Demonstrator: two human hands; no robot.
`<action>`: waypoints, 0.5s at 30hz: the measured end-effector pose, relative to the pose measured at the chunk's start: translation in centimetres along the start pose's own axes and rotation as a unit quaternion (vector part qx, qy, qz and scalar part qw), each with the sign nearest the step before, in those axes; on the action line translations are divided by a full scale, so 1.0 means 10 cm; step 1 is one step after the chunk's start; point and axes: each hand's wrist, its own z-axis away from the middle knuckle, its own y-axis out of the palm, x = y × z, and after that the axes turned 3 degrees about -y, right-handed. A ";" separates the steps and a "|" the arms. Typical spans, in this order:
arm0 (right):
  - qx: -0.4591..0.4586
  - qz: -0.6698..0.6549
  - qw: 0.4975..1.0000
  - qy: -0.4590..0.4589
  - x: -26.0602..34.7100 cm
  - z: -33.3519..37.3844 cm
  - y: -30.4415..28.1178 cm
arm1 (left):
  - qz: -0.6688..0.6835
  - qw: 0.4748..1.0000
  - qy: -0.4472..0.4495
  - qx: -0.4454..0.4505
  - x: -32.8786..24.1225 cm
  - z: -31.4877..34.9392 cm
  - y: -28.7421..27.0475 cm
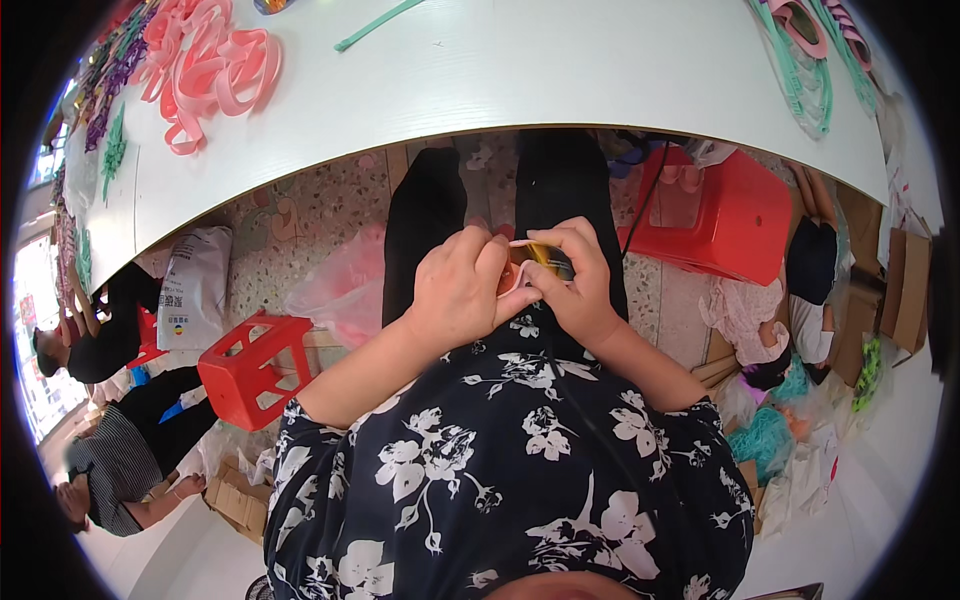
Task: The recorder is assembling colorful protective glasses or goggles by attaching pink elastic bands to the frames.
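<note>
Pink strip (519, 281) sits between a seated worker's two hands, held low over the lap, just off the edge of a white surface (450, 90). The left hand (462, 275) curls inward, its thumb and forefinger pinching the strip; the right hand (577, 285) meets it, thumb and forefinger pressed together on the same piece. A small yellow-and-dark item (543, 257) shows between the fingers, too hidden for me to identify.

The handling looks midway: this piece is bent into a curve but not yet laid down, and from where I stand I cannot tell what remains to be done to it. Nor can I say whether the heap of pink bands (190, 45) on the surface is finished or waiting.

Those bands are flat, smooth and supple, tumbling in loose loops. A narrow green strip (378, 25) lies nearly straight at the far side; to the right, mint-green straps (805, 95) hang together in slender, rounded loops.
</note>
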 end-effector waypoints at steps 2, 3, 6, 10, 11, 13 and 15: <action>-0.009 -0.004 1.000 0.014 -0.01 0.04 0.02 | -0.002 1.000 0.005 0.006 0.01 -0.01 -0.01; -0.013 -0.005 1.000 0.022 -0.01 0.05 0.02 | -0.003 1.000 0.008 0.006 0.02 -0.02 -0.01; -0.033 0.044 0.998 -0.004 -0.01 0.06 0.02 | -0.005 0.999 0.033 -0.008 0.02 -0.06 -0.02; 0.039 0.077 0.993 -0.079 0.03 -0.11 -0.18 | 0.008 0.997 0.064 -0.032 0.13 -0.12 -0.03; 0.060 0.068 0.992 -0.085 0.07 -0.16 -0.24 | 0.016 0.998 0.062 -0.028 0.16 -0.12 -0.03; 0.086 0.069 0.987 -0.121 0.05 -0.20 -0.29 | 0.029 0.996 0.079 -0.032 0.14 -0.15 -0.03; 0.094 0.088 0.975 -0.181 -0.01 -0.21 -0.30 | 0.041 0.995 0.084 -0.037 0.11 -0.16 -0.01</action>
